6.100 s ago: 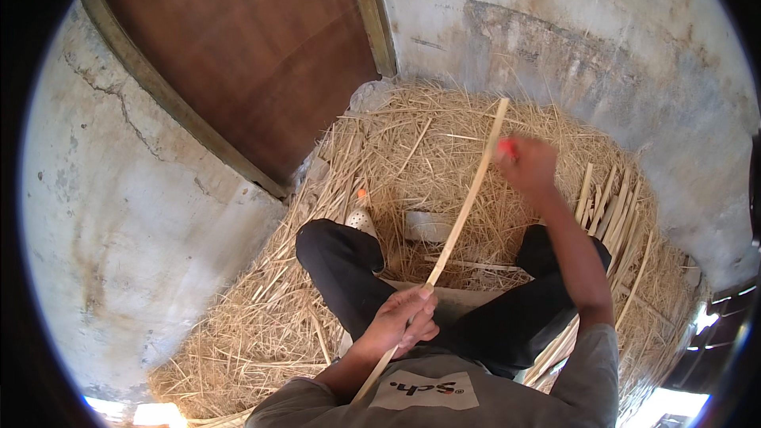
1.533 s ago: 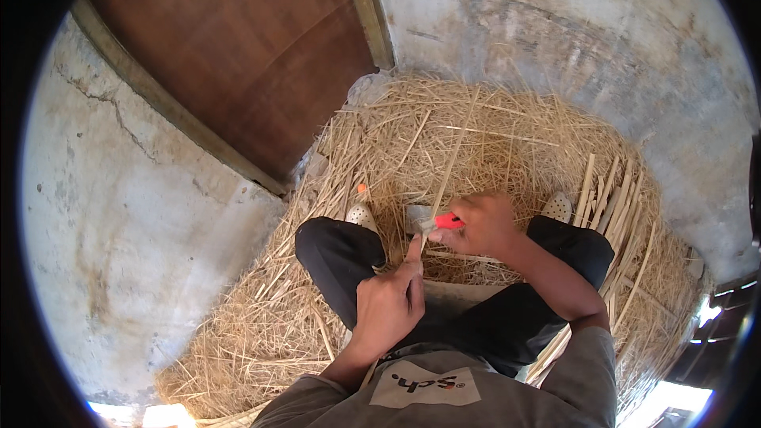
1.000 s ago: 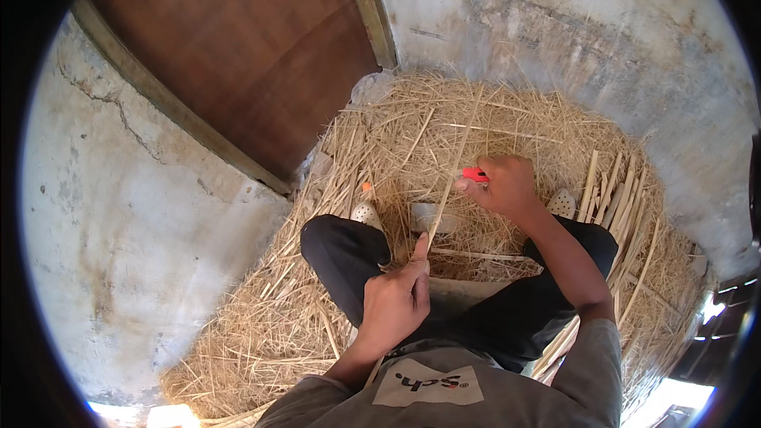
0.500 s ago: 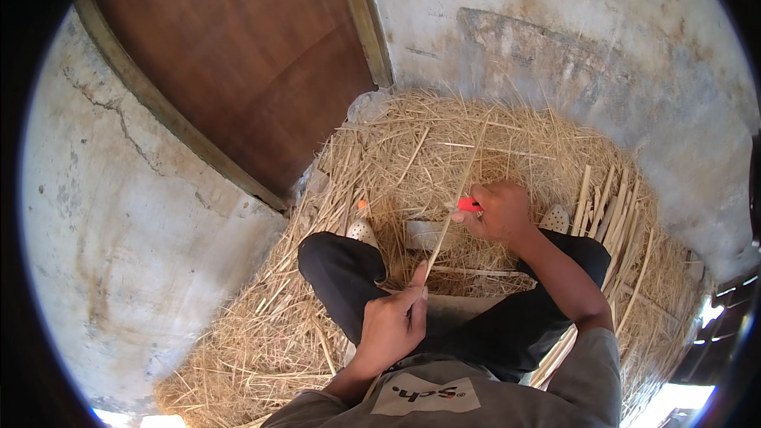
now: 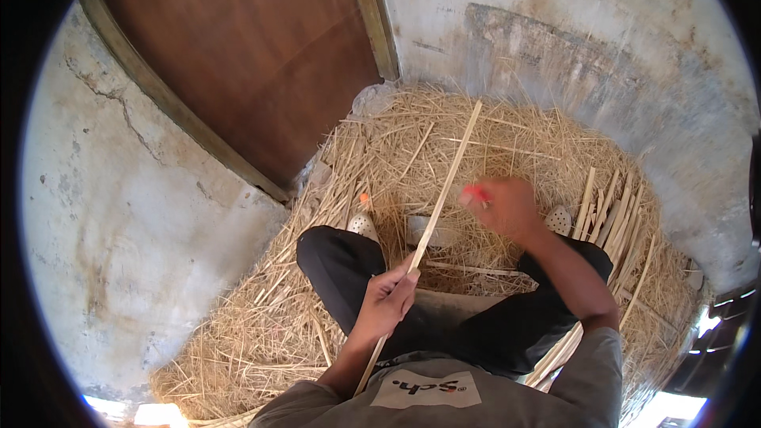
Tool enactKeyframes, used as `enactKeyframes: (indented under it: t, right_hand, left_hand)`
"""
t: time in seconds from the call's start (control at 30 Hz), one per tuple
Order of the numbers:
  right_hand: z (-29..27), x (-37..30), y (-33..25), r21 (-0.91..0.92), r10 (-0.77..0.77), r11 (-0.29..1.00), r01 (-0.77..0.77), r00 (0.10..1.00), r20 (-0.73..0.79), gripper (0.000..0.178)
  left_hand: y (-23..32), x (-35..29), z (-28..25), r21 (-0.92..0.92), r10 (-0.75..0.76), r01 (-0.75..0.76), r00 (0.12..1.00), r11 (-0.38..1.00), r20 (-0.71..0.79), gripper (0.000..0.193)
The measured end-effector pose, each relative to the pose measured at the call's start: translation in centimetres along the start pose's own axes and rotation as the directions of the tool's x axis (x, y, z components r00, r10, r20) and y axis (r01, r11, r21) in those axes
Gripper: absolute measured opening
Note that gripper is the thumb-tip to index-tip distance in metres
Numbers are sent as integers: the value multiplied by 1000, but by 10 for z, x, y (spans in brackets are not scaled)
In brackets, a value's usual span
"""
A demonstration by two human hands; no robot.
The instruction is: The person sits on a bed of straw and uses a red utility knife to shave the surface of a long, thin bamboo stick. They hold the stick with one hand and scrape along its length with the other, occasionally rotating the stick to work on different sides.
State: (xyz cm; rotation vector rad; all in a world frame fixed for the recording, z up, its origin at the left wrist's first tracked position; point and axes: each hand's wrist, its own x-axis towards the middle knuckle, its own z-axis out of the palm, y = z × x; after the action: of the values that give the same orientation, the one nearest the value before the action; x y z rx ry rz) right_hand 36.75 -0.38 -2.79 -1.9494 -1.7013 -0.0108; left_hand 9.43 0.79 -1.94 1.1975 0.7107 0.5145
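Note:
My left hand (image 5: pixel 386 299) is closed around a long, pale bamboo strip (image 5: pixel 446 186). The strip slants up and away from me, its lower end passing under my wrist toward my lap. To the right of the strip and apart from it, my right hand (image 5: pixel 514 206) grips a small red-handled cutter knife (image 5: pixel 477 193). Motion blurs the knife, and its blade cannot be made out.
Dry straw-like shavings (image 5: pixel 261 349) cover the floor around my legs. Split bamboo strips (image 5: pixel 614 214) lie in a bundle at the right. A greyish block (image 5: pixel 432 231) sits between my feet. Walls and a brown door (image 5: pixel 246 55) stand beyond; a small orange thing (image 5: pixel 364 198) lies by my left shoe.
My left hand has shifted slightly left and toward me, and the strip now shows its broad face. The knife, which was against the strip, has come away to its right.

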Motion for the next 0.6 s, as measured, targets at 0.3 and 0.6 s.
enactKeyframes:
  t: [0.3, 0.6]
  right_hand:
    - [4, -8, -34, -90, -214, 974, 207, 974, -74, 60]
    - [14, 21, 1, -56, -142, 990, 132, 958, -251, 59]
  left_hand:
    - [12, -1, 15, 24, -9, 9, 1000, 1000, -28, 42]
    - [5, -1, 19, 113, 70, -67, 997, 991, -24, 42]
